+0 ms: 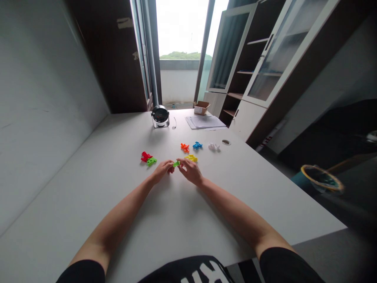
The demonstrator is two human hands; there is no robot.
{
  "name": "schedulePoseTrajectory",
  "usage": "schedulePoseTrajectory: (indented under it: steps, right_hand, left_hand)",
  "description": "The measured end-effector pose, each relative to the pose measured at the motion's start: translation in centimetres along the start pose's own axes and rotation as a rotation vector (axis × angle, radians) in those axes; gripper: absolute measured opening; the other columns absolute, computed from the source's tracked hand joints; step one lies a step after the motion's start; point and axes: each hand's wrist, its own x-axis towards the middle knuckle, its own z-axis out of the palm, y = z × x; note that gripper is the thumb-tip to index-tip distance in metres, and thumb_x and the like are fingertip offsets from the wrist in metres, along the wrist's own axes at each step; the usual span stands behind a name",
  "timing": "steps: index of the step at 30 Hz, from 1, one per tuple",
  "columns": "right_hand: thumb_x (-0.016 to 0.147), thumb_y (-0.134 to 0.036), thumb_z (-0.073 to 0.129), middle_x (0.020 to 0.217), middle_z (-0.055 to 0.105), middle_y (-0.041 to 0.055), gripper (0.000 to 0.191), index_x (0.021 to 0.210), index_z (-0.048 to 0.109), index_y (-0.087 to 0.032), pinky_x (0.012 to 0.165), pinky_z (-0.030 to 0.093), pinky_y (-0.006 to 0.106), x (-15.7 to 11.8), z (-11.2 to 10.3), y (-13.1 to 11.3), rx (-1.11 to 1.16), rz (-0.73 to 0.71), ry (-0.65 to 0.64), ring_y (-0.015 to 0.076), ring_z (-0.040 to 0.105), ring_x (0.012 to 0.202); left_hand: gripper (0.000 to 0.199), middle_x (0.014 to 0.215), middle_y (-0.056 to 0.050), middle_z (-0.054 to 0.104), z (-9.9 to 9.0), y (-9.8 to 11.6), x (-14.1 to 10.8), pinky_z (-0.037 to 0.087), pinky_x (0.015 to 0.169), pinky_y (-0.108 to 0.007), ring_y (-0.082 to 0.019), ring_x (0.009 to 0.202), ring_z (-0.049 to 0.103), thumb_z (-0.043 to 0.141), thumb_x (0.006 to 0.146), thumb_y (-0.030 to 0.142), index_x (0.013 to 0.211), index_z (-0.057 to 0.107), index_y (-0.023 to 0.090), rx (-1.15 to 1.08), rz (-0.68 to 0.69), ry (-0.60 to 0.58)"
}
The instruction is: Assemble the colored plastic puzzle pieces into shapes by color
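along the near edge: a black printed shirt (188, 272) showed at the bottom of the view, and two bare forearms reached from black sleeves across the white surface (176, 220).
left hand: the left hand (161, 171) was angled inward, its fingers (170, 165) closed on one end of a small green plastic piece (176, 164).
right hand: the right hand (190, 171) faced it, its fingers (180, 161) pinching the other end, so the piece sat gripped between both hands at the middle of the surface.
loose pieces: a red plastic piece (145, 156) lay left of the hands with a lime plastic piece (151, 161) just beside it; a yellow plastic piece (191, 158) lay just past the right hand; beyond it were an orange plastic piece (185, 147), a blue plastic piece (197, 145) and a white plastic piece (213, 146).
right of the surface: a round bin (322, 178) with a yellow rim stood on the floor (324, 212).
far end of the surface: a round chrome-cased dial (160, 116) stood near a stack of papers (204, 122), with a small cardboard box (202, 107) behind them.
beyond: a glass-fronted cabinet (265, 59) stood right of a bright window (182, 39) showing a green hill (182, 56).
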Motion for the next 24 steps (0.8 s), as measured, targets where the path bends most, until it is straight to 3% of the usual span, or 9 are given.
schedulePoseTrajectory:
  steps: [7, 12, 17, 21, 24]
  right_hand:
    - [0.098, -0.027, 0.054, 0.1, 0.068, 0.0076, 0.03, 0.128, 0.059, -0.026, 0.085, 0.05, 0.037, 0.0, -0.7, 0.1, -0.065, -0.072, -0.064, 0.0226, 0.064, 0.091]
    - [0.098, -0.026, 0.052, 0.106, 0.067, 0.0084, 0.027, 0.124, 0.059, -0.026, 0.088, 0.05, 0.038, 0.0, -0.7, -0.1, -0.082, -0.114, -0.093, 0.0234, 0.063, 0.098]
    - [0.096, -0.026, 0.054, 0.1, 0.066, 0.0069, 0.021, 0.116, 0.061, -0.025, 0.086, 0.05, 0.037, 0.2, -0.8, -0.4, -0.064, -0.106, -0.085, 0.0225, 0.062, 0.094]
    - [0.093, -0.027, 0.057, 0.096, 0.065, 0.0063, 0.018, 0.11, 0.061, -0.024, 0.086, 0.049, 0.036, 0.9, -2.0, 1.3, -0.103, -0.024, 0.027, 0.0231, 0.061, 0.093]
    - [0.09, -0.028, 0.057, 0.09, 0.063, 0.0055, 0.02, 0.11, 0.059, -0.022, 0.078, 0.048, 0.035, 1.0, -3.7, 4.7, -0.167, 0.187, 0.215, 0.0223, 0.059, 0.083]
  left_hand:
    - [0.03, 0.065, -0.001, 0.058, -0.1, 0.3, -0.1, 0.042, 0.064, -0.028, -0.015, 0.063, 0.052, 0.042, 0.088, 0.038, 0.07, 0.057, 0.019, 0.014, 0.02, -0.048]
    - [0.044, 0.061, -0.002, 0.054, -0.2, -0.3, 0.0, 0.041, 0.062, -0.03, -0.015, 0.058, 0.049, 0.036, 0.093, 0.045, 0.064, 0.055, 0.019, 0.028, 0.001, -0.049]
    - [0.048, 0.06, -0.001, 0.051, -0.1, -0.7, 0.1, 0.039, 0.061, -0.029, -0.015, 0.058, 0.047, 0.036, 0.094, 0.051, 0.063, 0.053, 0.019, 0.058, 0.012, -0.044]
    - [0.037, 0.065, 0.0, 0.053, -0.1, -0.6, 0.2, 0.038, 0.06, -0.026, -0.014, 0.06, 0.048, 0.044, 0.091, 0.048, 0.075, 0.06, 0.019, 0.082, 0.038, 0.032]
    - [0.029, 0.065, 0.001, 0.053, -0.8, -0.6, 0.4, 0.036, 0.059, -0.026, -0.015, 0.06, 0.048, 0.047, 0.087, 0.042, 0.08, 0.063, 0.019, 0.186, 0.058, 0.214]
